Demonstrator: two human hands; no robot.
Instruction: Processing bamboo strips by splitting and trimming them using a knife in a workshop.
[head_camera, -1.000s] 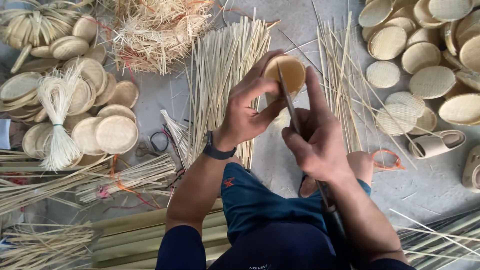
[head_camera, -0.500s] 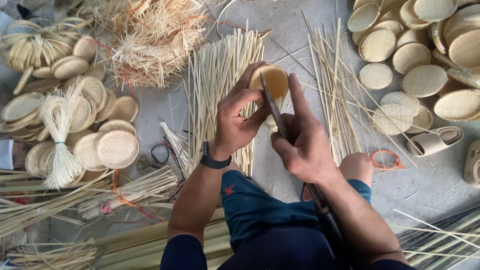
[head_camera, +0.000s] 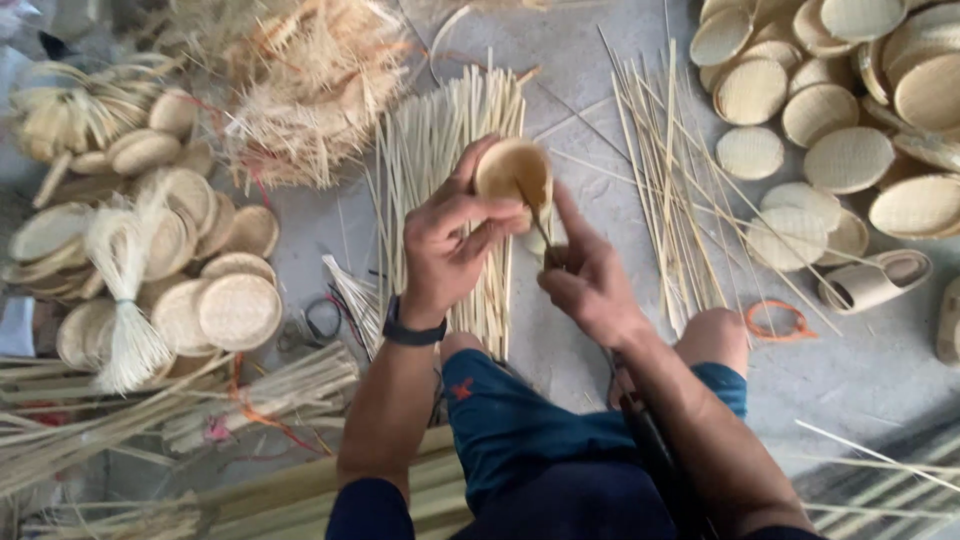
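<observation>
My left hand (head_camera: 455, 240) grips a small round woven bamboo disc (head_camera: 512, 170) and holds it up over the floor. A dark watch sits on that wrist. My right hand (head_camera: 590, 285) is closed on a long knife whose thin blade (head_camera: 535, 215) touches the face of the disc; the dark handle runs back along my forearm. Both hands are over a pile of thin bamboo sticks (head_camera: 445, 140) laid on the grey floor. My knees in blue shorts are below them.
Woven discs are stacked at the left (head_camera: 215, 300) and at the top right (head_camera: 850, 155). More loose sticks (head_camera: 665, 170) lie to the right, tangled shavings (head_camera: 310, 85) at the top. Scissors (head_camera: 315, 322), an orange ring (head_camera: 775, 320) and a sandal (head_camera: 875, 280) lie on the floor.
The view shifted, so the hands sit slightly lower in the picture. The knife blade stays on the disc, and my left fingers have turned the disc a little.
</observation>
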